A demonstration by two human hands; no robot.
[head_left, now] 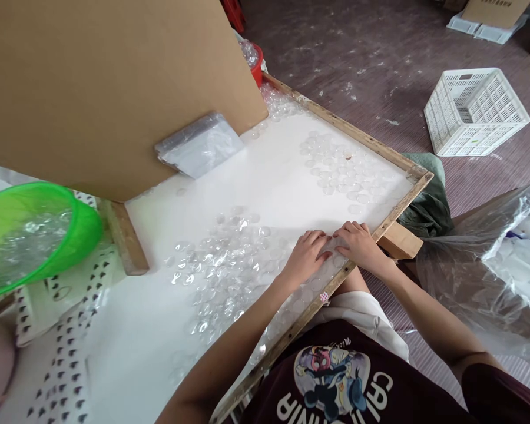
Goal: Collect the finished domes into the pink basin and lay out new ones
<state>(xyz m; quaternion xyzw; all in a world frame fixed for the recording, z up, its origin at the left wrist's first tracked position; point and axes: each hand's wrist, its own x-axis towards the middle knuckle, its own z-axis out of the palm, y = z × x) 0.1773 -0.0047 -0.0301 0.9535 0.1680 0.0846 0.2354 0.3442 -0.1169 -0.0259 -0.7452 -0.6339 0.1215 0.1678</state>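
A white work surface [282,182] framed in wood [397,215] carries several clear round plastic pieces [223,259] scattered in the middle and a neater cluster [340,168] toward the far right. My left hand [304,256] and my right hand [357,242] rest side by side near the frame's near edge, fingers curled down onto clear pieces [333,247] between them. Whether either hand grips a piece is not visible.
A large cardboard sheet [106,88] stands at the left with a stack of clear bags [198,144] against it. A green basin [30,232] holds clear pieces. A red tub [256,62], a white crate [474,109] and plastic sheeting [490,265] lie around.
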